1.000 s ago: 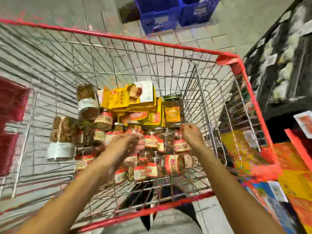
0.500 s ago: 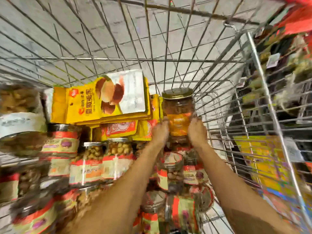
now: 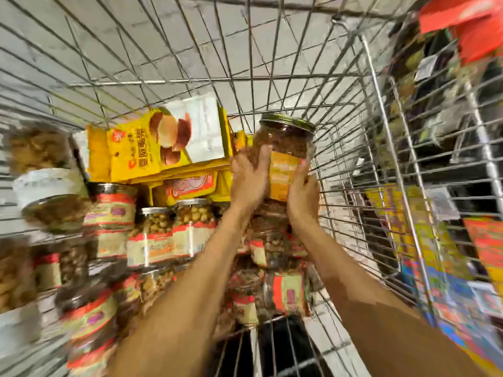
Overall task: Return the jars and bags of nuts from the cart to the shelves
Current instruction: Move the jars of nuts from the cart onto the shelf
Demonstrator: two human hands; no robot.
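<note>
Your 2 hands are gripping 1 jar (image 3: 284, 140) between them. Your left hand (image 3: 249, 183) is curling round its left side with the thumb lying across the front, and your right hand (image 3: 302, 194) is clasping the orange label from the right. The jar is sitting nearly upright, tilted slightly, with its 1 gold lid on top and dark brown contents showing. It is hanging above the heap inside the cart (image 3: 381, 104), near the right wire wall. To its left, at least 3 yellow bags (image 3: 152, 148) are lying stacked flat. Below and left, at least 8 red-banded jars (image 3: 155, 232) are crowding the basket; blur is hiding the exact number. Beyond the right wall, the shelves (image 3: 441, 118) are showing blurred packets.
</note>
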